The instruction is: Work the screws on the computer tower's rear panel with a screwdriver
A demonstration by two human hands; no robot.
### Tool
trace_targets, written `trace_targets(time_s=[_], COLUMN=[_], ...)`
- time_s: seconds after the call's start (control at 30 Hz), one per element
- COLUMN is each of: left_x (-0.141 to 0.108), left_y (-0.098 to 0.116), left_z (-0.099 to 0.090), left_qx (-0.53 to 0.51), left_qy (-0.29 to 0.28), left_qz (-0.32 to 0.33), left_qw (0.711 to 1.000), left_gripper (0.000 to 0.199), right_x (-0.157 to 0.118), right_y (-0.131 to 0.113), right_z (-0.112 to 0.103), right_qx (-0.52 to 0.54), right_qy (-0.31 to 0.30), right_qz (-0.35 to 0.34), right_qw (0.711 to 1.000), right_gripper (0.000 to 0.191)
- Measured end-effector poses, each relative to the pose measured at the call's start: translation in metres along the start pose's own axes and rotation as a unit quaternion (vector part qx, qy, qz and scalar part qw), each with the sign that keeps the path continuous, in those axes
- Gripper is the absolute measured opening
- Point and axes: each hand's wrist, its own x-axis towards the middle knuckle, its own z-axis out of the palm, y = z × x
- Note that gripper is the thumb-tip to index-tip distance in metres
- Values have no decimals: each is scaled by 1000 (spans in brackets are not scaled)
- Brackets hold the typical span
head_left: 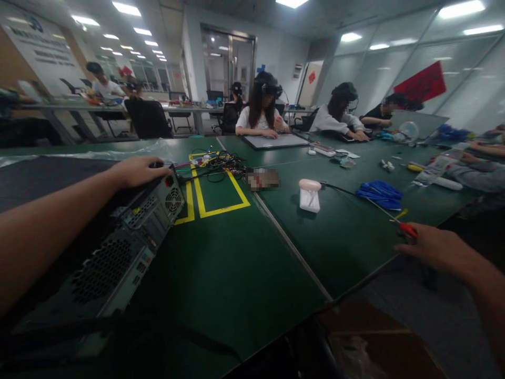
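My left hand (140,169) lies over the upper far corner of a dark computer case (152,210), fingers and thumb bent against its edge. The case's back panel faces right, with a fan grille, a honeycomb vent and ports showing. At the right, my right hand (430,245) is closed around the red handle of a screwdriver (408,229). Its long thin shaft points left and away, toward a blue cable bundle (379,195). The tip is hard to make out. Between my hands, some way off, a pink-and-white device (310,196) stands on the table.
Tangled cables (223,163) lie beyond the case, by yellow tape outlines (224,211) on the green table (236,273). A partly blurred item (262,179) sits beside them. Several people work across the table. A cardboard box (374,347) is below the near edge.
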Motion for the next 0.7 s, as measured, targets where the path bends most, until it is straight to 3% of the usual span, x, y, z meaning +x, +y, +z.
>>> trace_targets(time_s=[0.03,0.1,0.3,0.4,0.5,0.6,0.7], left_x=[0,1,3,5,6,6,7], left_y=[0,-1,-4,-4,-4,-4,-5], left_z=[0,0,2,3,3,4,5], left_qx=[3,4,-9,-9,-7,-17,-16], left_qy=[-1,-1,5,3,4,10,18], left_qz=[0,0,6,-6,-10,3,-3], left_qw=[1000,1000,1000,1000,1000,1000,1000], left_gripper=[88,89,89,90,89,83,85], right_x=[4,11,20,9,-14,-40,-60], right_y=[2,5,9,1,-13,-30,-44], right_z=[2,4,3,3,6,14,23], right_qx=[16,-3,-38,11,65,221,262], right_qy=[-59,-92,-58,-66,-118,-206,-183], right_qz=[6,34,140,86,41,31,-7], right_qw=[998,995,988,994,990,953,947], right_gripper=[26,16,7,16,28,32,26])
